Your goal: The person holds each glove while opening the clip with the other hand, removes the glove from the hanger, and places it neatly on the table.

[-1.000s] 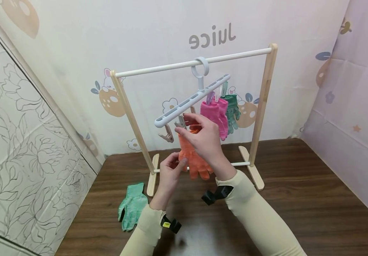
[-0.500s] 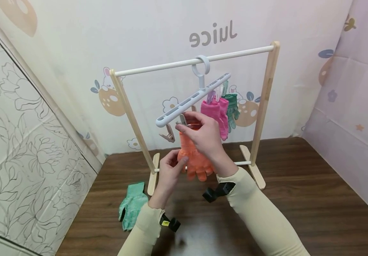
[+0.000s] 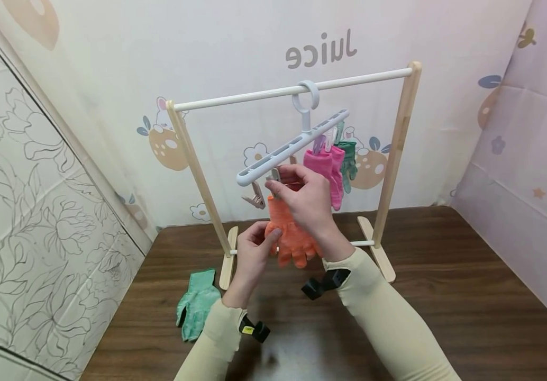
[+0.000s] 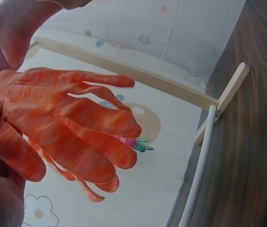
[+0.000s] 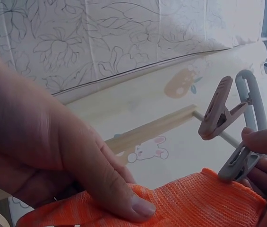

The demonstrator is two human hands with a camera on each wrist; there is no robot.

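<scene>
A pair of orange knit gloves hangs below the pale grey hanger. My left hand pinches the gloves at the side, thumb in front, as the right wrist view also shows. My right hand is at the cuff and pinches a grey clothespin between thumb and fingers. In the right wrist view that clothespin's lower end meets the cuff edge of the orange glove. A beige clothespin hangs at the hanger's near end, holding nothing. Part of the cuff is hidden behind my right hand.
Pink gloves and a dark green glove hang from clothespins at the hanger's far end. The hanger hooks over the white rod of a wooden rack. A light green glove lies on the table at left.
The grey clothespin, tilted and splayed earlier, now stands more upright with its lower end at the orange cuff. My left hand keeps its hold on the gloves, nearly still.
</scene>
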